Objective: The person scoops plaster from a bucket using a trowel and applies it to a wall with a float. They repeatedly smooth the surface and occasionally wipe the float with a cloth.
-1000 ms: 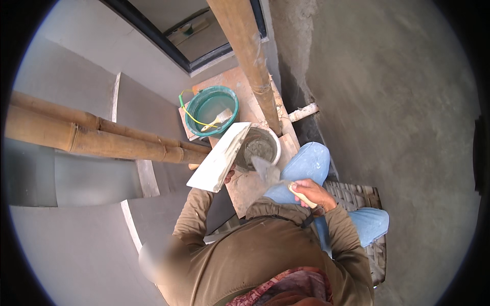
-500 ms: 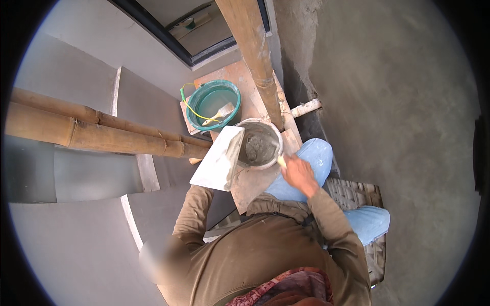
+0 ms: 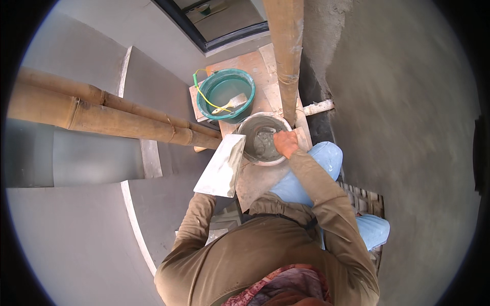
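Observation:
My left arm holds up a white plastering hawk, smeared with grey paste along its right edge; the left hand itself is hidden beneath it. To the right of the hawk stands a pale round bucket containing wet grey mortar. My right hand reaches over the bucket's right rim, fingers closed around a pale-handled trowel, whose handle is now covered by the hand. Behind this bucket sits a green bucket of cloudy water, with a paint brush resting in it.
An upright bamboo pole rises just behind the mortar bucket. Horizontal bamboo poles cross on the left. Both buckets stand on wooden boards. A plastered wall runs along the right, with a short pipe sticking out.
My right hand has moved forward and left, from outside the bucket's rim to over the mortar. The hawk has shifted slightly nearer to me. The head view has also shifted.

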`<state>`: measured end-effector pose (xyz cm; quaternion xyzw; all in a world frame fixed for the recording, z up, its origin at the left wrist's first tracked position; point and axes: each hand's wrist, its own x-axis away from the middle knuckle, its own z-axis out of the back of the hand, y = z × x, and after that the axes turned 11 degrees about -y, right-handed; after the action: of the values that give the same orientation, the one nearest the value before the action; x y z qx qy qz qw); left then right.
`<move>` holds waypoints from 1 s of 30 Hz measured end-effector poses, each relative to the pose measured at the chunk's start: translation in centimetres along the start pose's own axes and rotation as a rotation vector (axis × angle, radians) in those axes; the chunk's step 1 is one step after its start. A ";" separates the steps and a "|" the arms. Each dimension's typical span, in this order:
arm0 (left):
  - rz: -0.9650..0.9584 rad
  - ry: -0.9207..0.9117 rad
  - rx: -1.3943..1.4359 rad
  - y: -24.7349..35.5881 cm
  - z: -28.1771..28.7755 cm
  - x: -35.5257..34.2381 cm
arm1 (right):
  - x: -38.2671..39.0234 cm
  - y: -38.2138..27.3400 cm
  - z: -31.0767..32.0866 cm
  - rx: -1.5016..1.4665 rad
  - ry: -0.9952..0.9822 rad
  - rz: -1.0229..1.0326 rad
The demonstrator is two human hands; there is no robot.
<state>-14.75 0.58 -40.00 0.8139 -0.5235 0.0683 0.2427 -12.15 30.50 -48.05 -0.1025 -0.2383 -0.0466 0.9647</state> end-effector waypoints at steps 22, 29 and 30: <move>-0.069 0.055 0.061 -0.4 2.6 1.6 | -2.3 -0.2 0.0 0.160 -0.147 0.073; -0.086 0.067 0.075 -0.9 2.9 1.9 | -0.6 -1.6 1.2 0.203 -0.295 0.118; -0.092 0.074 0.079 -1.2 2.9 2.3 | -0.3 -1.8 2.2 0.201 -0.302 0.124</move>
<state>-13.11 -2.30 -42.09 0.8430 -0.4730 0.1077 0.2323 -13.64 29.25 -45.93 -0.0259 -0.3772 0.0527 0.9243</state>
